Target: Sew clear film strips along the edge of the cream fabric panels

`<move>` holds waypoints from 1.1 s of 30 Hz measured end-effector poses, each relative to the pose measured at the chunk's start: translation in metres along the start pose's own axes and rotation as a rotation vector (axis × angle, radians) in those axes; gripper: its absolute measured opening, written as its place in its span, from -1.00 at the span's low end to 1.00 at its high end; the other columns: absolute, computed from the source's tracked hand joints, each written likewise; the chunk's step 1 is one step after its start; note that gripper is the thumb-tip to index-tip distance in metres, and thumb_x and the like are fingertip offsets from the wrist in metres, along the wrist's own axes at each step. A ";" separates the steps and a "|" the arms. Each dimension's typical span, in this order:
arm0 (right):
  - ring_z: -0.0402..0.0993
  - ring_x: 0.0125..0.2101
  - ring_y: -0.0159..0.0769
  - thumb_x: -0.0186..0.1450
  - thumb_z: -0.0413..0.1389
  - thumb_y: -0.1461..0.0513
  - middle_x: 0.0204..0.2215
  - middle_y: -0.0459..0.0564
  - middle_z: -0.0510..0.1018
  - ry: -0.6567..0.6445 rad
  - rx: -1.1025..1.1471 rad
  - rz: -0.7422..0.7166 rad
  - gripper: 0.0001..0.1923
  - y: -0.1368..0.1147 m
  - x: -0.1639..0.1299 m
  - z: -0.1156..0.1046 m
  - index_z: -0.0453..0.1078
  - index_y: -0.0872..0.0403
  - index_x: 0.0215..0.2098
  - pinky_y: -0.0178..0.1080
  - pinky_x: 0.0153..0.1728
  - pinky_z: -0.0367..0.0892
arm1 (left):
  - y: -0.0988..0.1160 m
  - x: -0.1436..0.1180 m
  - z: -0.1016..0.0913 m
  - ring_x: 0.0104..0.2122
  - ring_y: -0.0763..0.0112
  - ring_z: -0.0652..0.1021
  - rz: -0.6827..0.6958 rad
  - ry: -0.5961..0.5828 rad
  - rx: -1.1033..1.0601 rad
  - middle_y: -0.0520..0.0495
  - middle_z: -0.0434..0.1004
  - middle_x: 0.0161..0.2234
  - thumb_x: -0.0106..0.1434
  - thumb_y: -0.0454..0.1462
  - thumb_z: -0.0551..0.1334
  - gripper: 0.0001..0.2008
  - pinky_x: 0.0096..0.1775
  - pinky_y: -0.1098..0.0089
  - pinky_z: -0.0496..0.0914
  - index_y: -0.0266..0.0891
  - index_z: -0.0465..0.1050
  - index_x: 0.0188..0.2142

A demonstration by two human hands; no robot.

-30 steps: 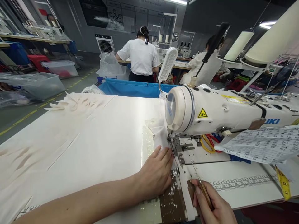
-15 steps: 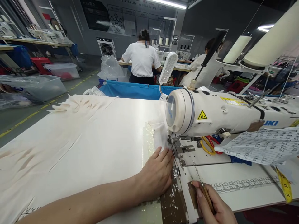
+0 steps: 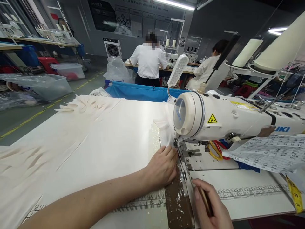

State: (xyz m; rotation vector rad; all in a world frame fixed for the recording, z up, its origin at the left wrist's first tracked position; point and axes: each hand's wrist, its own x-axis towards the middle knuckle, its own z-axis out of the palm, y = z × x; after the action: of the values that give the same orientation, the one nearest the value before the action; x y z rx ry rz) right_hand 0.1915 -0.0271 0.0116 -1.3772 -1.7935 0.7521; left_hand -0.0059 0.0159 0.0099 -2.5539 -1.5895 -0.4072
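The left hand [image 3: 162, 167] lies spread flat, pressing the cream fabric [image 3: 95, 136] (its edge at the needle) just at nine o'clock of the sewing machine [image 3: 228, 119], while the right hand [image 3: 211, 206] pinches a thin awl [image 3: 202, 195] at five o'clock.

Since the earlier frames, the left hand [image 3: 162, 167] has slid the white fabric [image 3: 95, 136] nearer the presser foot [image 3: 182, 147], while the right hand [image 3: 209, 206] has drawn its awl [image 3: 202, 197] back toward the counter edge.

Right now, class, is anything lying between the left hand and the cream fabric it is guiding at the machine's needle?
Nothing visible: the left hand lies flat on the cream fabric beside the presser foot.
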 end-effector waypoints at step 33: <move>0.53 -0.65 -0.27 0.31 -0.02 0.32 -0.34 0.03 0.64 0.045 -0.880 -0.535 -0.64 -0.008 0.039 0.043 0.46 0.16 0.01 -0.27 -0.73 0.26 | -0.022 0.004 0.002 -0.03 0.15 0.42 -0.022 0.072 -0.156 -0.23 0.45 -0.01 0.28 -0.33 0.07 -0.63 0.05 0.13 0.33 -0.42 0.39 0.05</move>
State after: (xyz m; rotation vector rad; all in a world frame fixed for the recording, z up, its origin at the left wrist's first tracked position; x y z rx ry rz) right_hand 0.1458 0.0079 0.0026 -1.2676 -2.4244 -0.4093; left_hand -0.0239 0.0298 0.0078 -2.6014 -1.6226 -0.6415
